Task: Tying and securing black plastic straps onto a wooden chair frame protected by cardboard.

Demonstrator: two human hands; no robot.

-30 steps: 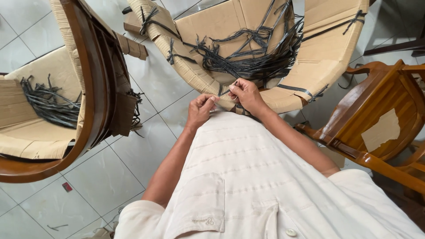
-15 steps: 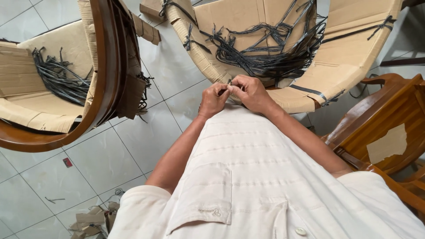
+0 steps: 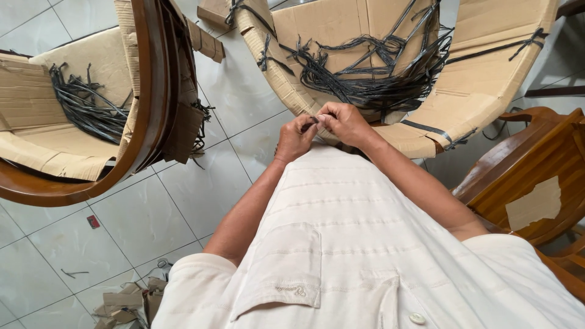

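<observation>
My left hand (image 3: 295, 137) and my right hand (image 3: 345, 122) meet at the near rim of a curved piece wrapped in brown cardboard (image 3: 341, 36). Both pinch a black plastic strap (image 3: 314, 119) at that rim, fingertips touching. A tangle of loose black straps (image 3: 372, 85) lies inside the cardboard-wrapped piece just beyond my hands. My white short-sleeved shirt (image 3: 365, 244) fills the lower part of the view.
A curved dark wooden chair frame (image 3: 149, 103), partly wrapped in cardboard with more black straps (image 3: 85, 109), stands at the left. A bare wooden chair (image 3: 536, 183) is at the right. White floor tiles (image 3: 152, 219) lie below, with cardboard scraps (image 3: 122, 304) at the bottom left.
My hands, apart a second ago, have come together on the strap at the cardboard rim. The view has shifted slightly, the left chair frame sliding toward the left.
</observation>
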